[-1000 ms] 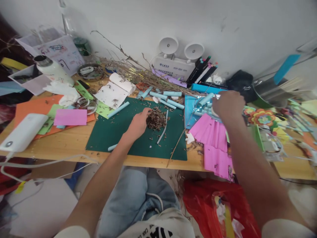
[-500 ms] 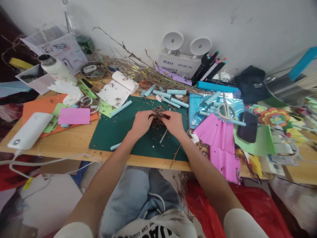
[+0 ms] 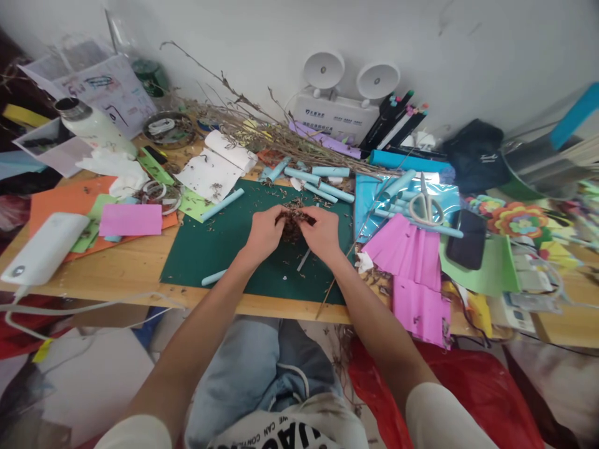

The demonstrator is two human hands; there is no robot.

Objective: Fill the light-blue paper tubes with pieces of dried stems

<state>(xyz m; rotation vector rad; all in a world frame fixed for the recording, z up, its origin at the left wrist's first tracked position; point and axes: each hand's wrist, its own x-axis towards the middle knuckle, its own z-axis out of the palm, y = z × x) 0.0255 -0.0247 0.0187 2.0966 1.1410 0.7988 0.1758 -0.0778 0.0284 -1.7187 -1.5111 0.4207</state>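
Note:
A clump of brown dried plant bits (image 3: 292, 232) sits over the dark green mat (image 3: 206, 249), between my two hands. My left hand (image 3: 264, 232) grips its left side with curled fingers. On the other side, my right hand (image 3: 322, 231) pinches it too; the fingertips of both are partly hidden in the clump. Loose brown flakes lie scattered on the mat around them. Several light blue paper tubes (image 3: 331, 171) lie behind the hands, and a thin clear strip (image 3: 304, 259) rests by my right hand.
Dry branches (image 3: 262, 131) lie along the wall. To the right are scissors (image 3: 425, 202), pink crepe paper (image 3: 416, 268) and a dark phone (image 3: 465, 240). A white power bank (image 3: 44, 249), a bottle (image 3: 93, 125) and orange paper (image 3: 51, 209) occupy the left side.
The view has shifted slightly, so most things sit a little further left. Both hands stay on the brown clump, with little visible change in their grip.

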